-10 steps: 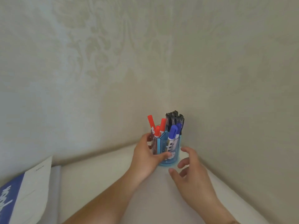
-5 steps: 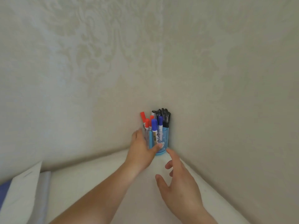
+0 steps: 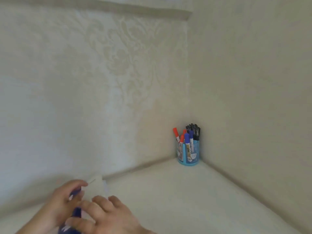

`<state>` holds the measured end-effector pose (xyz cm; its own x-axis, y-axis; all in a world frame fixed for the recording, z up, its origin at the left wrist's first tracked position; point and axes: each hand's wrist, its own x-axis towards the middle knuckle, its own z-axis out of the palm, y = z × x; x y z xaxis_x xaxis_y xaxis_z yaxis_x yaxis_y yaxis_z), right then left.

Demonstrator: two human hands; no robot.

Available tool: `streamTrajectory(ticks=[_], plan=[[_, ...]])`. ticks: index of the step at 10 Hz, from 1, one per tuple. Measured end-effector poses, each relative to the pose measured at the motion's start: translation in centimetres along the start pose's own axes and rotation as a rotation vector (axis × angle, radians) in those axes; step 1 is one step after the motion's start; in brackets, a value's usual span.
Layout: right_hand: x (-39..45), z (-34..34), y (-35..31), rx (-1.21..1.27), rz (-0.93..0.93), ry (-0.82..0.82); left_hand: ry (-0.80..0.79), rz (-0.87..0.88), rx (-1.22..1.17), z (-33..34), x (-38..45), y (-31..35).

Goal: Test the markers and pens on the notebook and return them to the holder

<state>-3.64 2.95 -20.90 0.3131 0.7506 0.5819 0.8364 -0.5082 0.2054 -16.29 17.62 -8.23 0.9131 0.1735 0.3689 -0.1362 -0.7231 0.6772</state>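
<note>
Both hands (image 3: 81, 210) off the holder (image 3: 189, 153) (now at notebook (image 3: 96, 188)).

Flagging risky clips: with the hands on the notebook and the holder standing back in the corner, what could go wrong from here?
1. The holder stands in the far corner, crowded with pens and leaning markers; a long reach could tip it.
2. Both hands, left and right, cover the blurred notebook; whether either grips it is unclear, so it may slide on the table.
</note>
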Motion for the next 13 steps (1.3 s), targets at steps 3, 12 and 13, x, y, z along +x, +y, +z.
streamTrajectory(ticks=[3, 12, 13], plan=[[-7.3, -14.9, -8.1, 0.054, 0.324, -0.165, -0.127, 0.327, 0.417, -0.8, -4.7, -3.6], [-14.1, -19.5, 15.5, -0.023, 0.928, -0.394, -0.138, 0.151, 0.478, 19.7, 2.5, 12.0], [-14.1, -19.5, 15.8, 0.003, 0.936, -0.380, -0.125, 0.117, 0.460, 20.0, 2.1, 12.1]])
